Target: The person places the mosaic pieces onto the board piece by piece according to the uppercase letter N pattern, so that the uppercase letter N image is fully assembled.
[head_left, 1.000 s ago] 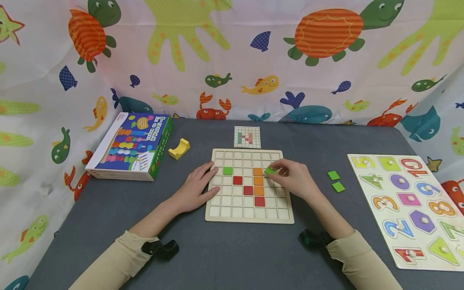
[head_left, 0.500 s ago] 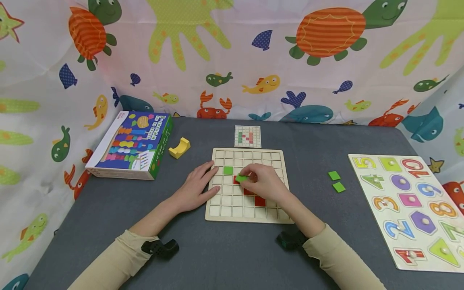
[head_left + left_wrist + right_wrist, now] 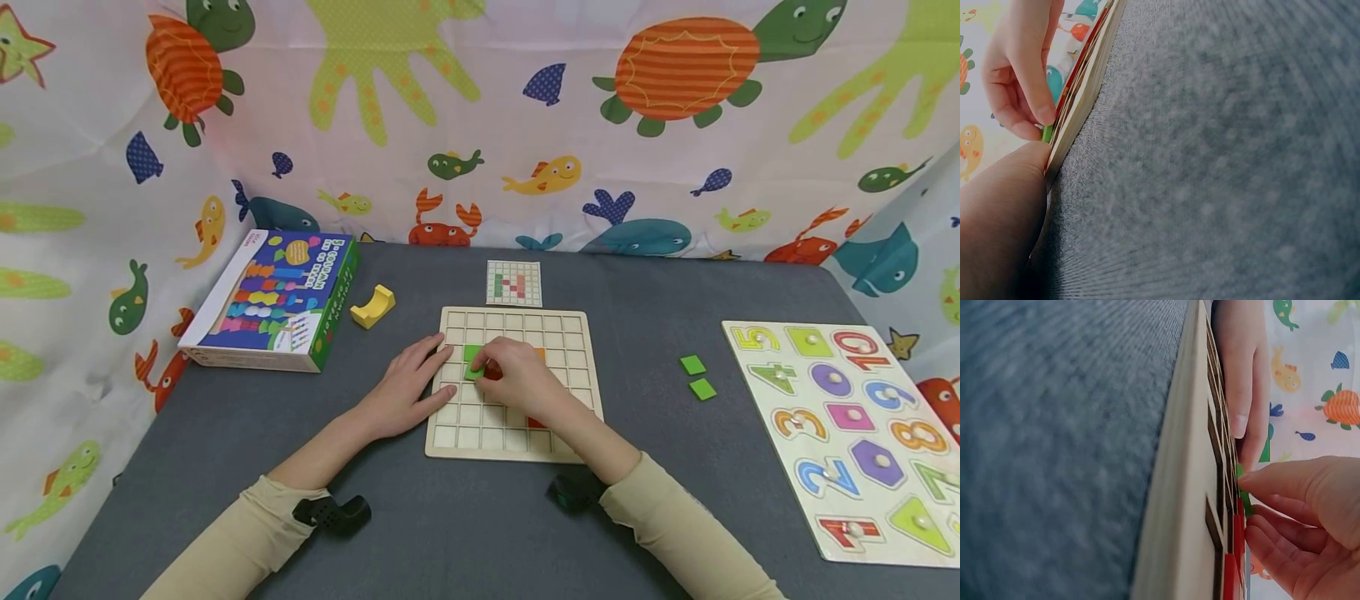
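My right hand [image 3: 513, 379] pinches a green square tile [image 3: 472, 374] between thumb and fingers, low over the wooden grid board [image 3: 566, 329]. In the right wrist view the tile [image 3: 1245, 503] stands tilted at the board's surface. Just beyond it, another green tile [image 3: 472, 352] lies in a cell. A red tile [image 3: 536, 423] and part of an orange tile [image 3: 541, 353] show around my right hand, which covers the others. My left hand [image 3: 401, 390] rests at the board's left edge, its fingers extended onto the rim.
A small pattern card [image 3: 513, 283] lies behind the board. Two loose green tiles [image 3: 697, 377] are on the right, before a number-and-shape puzzle board [image 3: 806, 417]. At the left stand a toy box [image 3: 273, 292] and a yellow curved block [image 3: 373, 307]. A printed curtain [image 3: 495, 100] hangs behind.
My right hand has carried the green tile leftward across the board, from beside the orange column to just below the placed green tile. My left hand has stayed in place.
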